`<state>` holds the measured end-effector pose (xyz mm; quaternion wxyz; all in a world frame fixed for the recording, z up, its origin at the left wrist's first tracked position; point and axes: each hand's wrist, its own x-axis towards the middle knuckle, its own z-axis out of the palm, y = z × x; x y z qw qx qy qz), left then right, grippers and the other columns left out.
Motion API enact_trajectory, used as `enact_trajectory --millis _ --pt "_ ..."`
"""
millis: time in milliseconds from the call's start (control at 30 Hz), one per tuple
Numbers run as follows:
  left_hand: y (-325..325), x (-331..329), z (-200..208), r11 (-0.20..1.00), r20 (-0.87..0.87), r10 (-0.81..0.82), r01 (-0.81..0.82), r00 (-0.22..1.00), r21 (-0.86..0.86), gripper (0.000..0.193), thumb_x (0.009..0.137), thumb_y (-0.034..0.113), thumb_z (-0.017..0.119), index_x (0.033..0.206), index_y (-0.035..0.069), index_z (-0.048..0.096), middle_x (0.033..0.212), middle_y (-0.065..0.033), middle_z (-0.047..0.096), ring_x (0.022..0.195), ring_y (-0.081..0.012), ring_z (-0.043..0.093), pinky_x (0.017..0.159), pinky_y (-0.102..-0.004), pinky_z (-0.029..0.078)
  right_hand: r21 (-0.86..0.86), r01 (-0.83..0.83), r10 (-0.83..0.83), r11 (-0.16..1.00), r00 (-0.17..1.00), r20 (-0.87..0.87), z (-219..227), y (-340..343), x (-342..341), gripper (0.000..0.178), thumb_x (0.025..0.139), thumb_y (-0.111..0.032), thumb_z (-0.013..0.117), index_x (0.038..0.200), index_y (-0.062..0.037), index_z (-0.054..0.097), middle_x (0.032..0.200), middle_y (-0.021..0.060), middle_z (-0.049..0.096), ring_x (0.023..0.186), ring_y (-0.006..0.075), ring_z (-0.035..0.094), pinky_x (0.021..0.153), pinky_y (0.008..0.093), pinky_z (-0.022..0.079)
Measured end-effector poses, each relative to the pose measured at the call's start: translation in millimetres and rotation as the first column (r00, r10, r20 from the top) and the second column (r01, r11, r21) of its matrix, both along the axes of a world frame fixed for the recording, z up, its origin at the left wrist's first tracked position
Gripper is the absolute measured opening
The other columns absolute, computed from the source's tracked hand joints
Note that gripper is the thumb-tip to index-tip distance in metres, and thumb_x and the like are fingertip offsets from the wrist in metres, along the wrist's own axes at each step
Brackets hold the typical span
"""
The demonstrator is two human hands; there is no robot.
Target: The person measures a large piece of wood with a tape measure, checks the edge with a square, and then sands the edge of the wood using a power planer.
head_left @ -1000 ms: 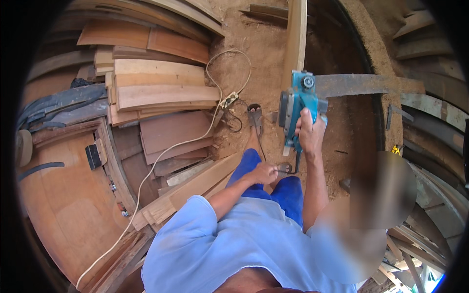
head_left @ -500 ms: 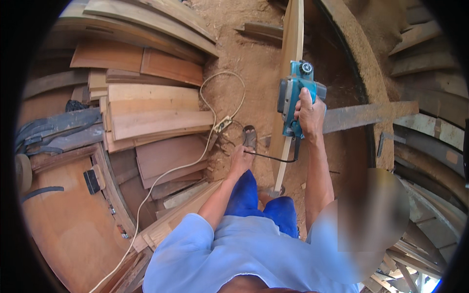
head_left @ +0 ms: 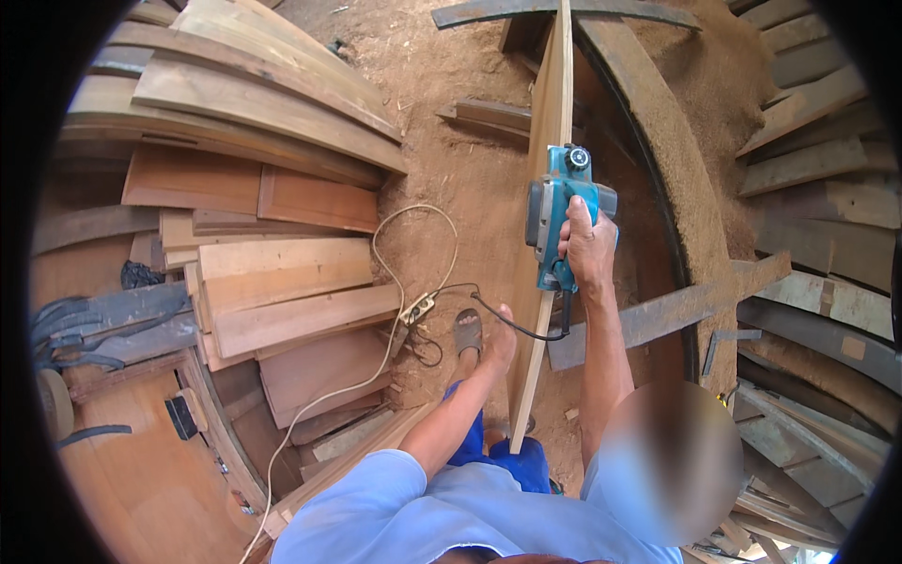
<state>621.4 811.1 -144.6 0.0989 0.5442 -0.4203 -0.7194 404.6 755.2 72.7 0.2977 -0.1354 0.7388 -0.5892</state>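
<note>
My right hand (head_left: 590, 246) is wrapped around the handle of a teal electric hand planer (head_left: 556, 230). The planer sits on the narrow upper edge of a long wooden board (head_left: 529, 385), which stands on edge and runs away from me. A black power cord (head_left: 545, 336) leaves the planer's rear and loops left to my left hand (head_left: 503, 343). That hand is closed where the cord crosses it, close beside the board's left face; its fingertips are mostly hidden.
A white extension cord (head_left: 329, 390) with a socket block (head_left: 417, 308) lies to the left. Stacked planks (head_left: 287, 268) fill the left side, near a wooden panel (head_left: 141, 470). Right of the board are a sawdust-covered beam (head_left: 658, 108), a crosswise plank (head_left: 648, 320) and more stacked timber (head_left: 827, 244).
The view has shifted, with the surroundings lower in the picture. My left hand has moved right, toward the board. My right hand still grips the planer on the board's edge.
</note>
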Motion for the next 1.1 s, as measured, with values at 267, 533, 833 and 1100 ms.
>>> enact_trajectory --millis 267,533,833,1100 --pt "-69 -100 73 0.967 -0.140 -0.229 0.208 0.963 -0.150 0.082 0.106 0.057 0.023 0.156 -0.008 0.017 0.154 -0.0294 0.034 0.145 -0.0315 0.036 0.117 -0.0373 0.029 -0.035 0.018 -0.018 0.999 1.000 -0.010 4 -61 -59 0.049 0.099 -0.050 0.058 0.080 -0.0050 0.058 0.062 0.0009 0.055 0.048 0.0094 0.054 0.044 0.0267 0.045" --pt "-98 -178 36 0.835 0.014 -0.195 0.174 0.981 -0.522 0.068 0.106 0.042 0.034 0.151 -0.010 0.025 0.149 -0.0369 0.037 0.140 -0.0452 0.038 0.117 -0.0439 0.031 -0.035 -0.025 0.024 0.999 0.999 -0.022 15 -127 -116 0.047 0.099 -0.048 0.057 0.090 -0.0020 0.060 0.065 0.0016 0.056 0.051 0.0096 0.054 0.046 0.0267 0.045" --pt "-125 -192 120 0.835 0.312 -0.309 0.413 0.898 -0.362 0.077 0.084 0.013 0.063 0.152 -0.003 0.029 0.133 -0.0331 0.055 0.119 -0.0502 0.056 0.103 -0.0523 0.044 -0.074 0.028 -0.033 0.997 0.998 -0.059 8 -204 -198 0.052 0.097 -0.052 0.060 0.080 -0.0033 0.060 0.062 0.0043 0.057 0.049 0.0124 0.056 0.044 0.0289 0.046" --pt "-123 -189 119 0.828 0.355 -0.347 0.461 0.868 -0.318 0.081 0.082 0.010 0.060 0.155 0.001 0.027 0.140 -0.0316 0.051 0.122 -0.0504 0.053 0.106 -0.0531 0.042 -0.081 0.013 -0.022 0.997 0.994 -0.107 5 -284 -284 0.054 0.095 -0.052 0.061 0.086 0.0014 0.063 0.067 0.0072 0.061 0.053 0.0150 0.059 0.046 0.0310 0.048"
